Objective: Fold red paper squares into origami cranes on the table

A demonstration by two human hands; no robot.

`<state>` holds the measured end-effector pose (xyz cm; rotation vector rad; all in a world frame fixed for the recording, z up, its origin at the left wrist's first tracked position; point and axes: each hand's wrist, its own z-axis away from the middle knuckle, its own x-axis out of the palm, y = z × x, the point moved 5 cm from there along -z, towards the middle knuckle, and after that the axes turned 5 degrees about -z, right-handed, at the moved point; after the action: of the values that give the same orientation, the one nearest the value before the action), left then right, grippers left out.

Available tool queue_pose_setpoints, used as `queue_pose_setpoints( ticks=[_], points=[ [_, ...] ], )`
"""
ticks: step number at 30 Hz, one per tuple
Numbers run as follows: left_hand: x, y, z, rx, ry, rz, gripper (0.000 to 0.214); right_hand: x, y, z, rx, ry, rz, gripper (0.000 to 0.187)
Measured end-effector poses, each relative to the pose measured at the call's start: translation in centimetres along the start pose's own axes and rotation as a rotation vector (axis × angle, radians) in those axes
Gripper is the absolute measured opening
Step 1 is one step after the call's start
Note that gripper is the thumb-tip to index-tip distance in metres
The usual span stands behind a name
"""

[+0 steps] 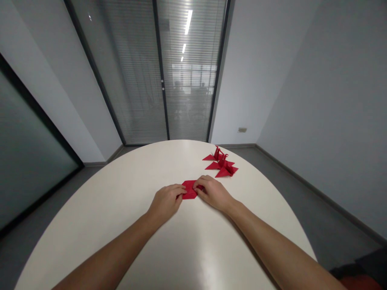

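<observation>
A small piece of folded red paper (189, 190) lies flat on the table between my hands. My left hand (167, 202) is closed on its left edge, with the fingertips on top of the paper. At the right edge my right hand (213, 192) pinches the paper between thumb and fingers. The fingers hide both ends of the paper. Beyond my right hand stand several red paper cranes (222, 164), close together with wings spread.
The round white table (136, 173) fills the front, its far edge near the glass partition with blinds (190, 108). A grey wall (332, 100) rises to the right. Something dark and red (359, 274) sits at the lower right, beside the table.
</observation>
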<state>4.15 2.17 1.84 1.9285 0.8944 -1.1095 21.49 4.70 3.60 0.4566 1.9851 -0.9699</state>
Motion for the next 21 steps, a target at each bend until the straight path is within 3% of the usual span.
queue_pose_setpoints(
  ticks=[4,8,15,21],
  points=[
    [-0.6,1.0,0.1,0.046,-0.015,-0.120,0.029,0.1,-0.6,0.0,-0.109,-0.027,-0.024,0.026],
    [-1.2,1.8,0.1,0.100,0.004,-0.174,0.026,0.3,-1.2,0.1,-0.174,-0.051,-0.028,0.025],
    [-1.3,2.1,0.0,0.235,-0.032,-0.018,0.029,0.5,-0.5,0.2,-0.170,-0.056,-0.013,0.028],
    [-0.4,1.5,0.1,0.213,-0.043,0.040,0.040,0.4,-0.4,0.2,-0.164,-0.073,-0.025,0.033]
  ],
)
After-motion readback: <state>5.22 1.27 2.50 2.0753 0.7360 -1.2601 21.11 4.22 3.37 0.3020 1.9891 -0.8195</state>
